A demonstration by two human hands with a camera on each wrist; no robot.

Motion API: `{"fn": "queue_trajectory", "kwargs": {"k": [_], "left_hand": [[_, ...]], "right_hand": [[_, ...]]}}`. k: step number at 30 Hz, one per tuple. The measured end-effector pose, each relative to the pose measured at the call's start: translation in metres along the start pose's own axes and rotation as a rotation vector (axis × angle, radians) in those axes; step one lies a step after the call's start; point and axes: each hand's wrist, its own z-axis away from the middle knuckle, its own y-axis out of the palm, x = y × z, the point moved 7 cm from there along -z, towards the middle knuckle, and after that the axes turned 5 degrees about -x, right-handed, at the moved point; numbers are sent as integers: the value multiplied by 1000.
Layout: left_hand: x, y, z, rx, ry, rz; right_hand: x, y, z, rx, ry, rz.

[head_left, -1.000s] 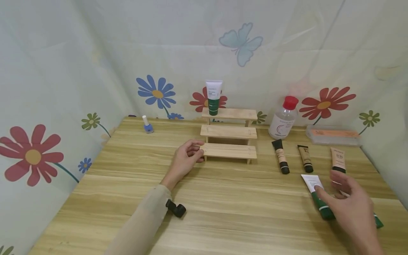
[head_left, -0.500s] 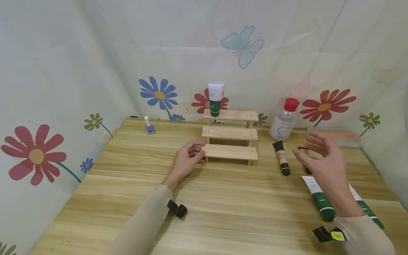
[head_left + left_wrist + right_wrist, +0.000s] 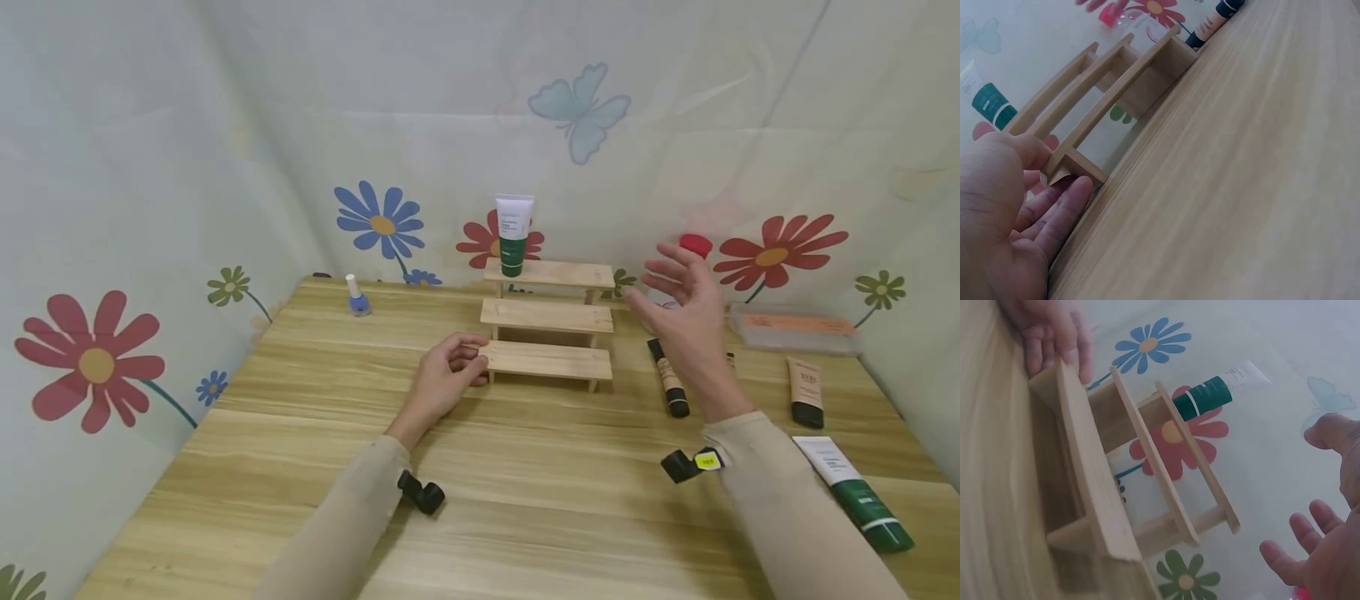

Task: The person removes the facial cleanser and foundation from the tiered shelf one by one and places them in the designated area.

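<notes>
My left hand (image 3: 441, 383) grips the left end of the lowest step of a three-step wooden display stand (image 3: 551, 317). In the left wrist view, its thumb and fingers (image 3: 1063, 215) sit around the step's end. A white-and-green squeeze tube (image 3: 513, 237) stands upright on the top step, toward its left side. Right of the stand, my right hand (image 3: 692, 333) is raised with fingers spread and holds nothing. The right wrist view also shows this hand (image 3: 1329, 550) apart from the stand. It partly hides a red-capped bottle (image 3: 694, 245) and a black-ended foundation tube (image 3: 675, 392).
A blue nail polish bottle (image 3: 357, 298) stands at the back left. On the right lie a beige BB cream tube (image 3: 806, 390), another white-and-green tube (image 3: 855, 493) and a clear flat case (image 3: 795, 329). My right sleeve (image 3: 787, 500) crosses the table's right part.
My right hand has left the tubes at the right, rising and moving left toward the stand with nothing in it. My forearm now covers one green tube's place. The left hand stays put.
</notes>
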Motion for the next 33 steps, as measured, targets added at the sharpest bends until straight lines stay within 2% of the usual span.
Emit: {"fn": "queue_trajectory", "kwargs": {"k": [8,15,25,33], "left_hand": [[0,-1,1,4,0,-2],[0,-1,0,6,5,-1],[0,-1,-1,6,5,-4],[1,-1,-1,7,8,-4]], "right_hand": [[7,49,-27,43,-20,-95],[8,86,-44,59,-8,-83],[7,132,-56,115,-10,-210],[4,152,-58,142,15,-232]]}}
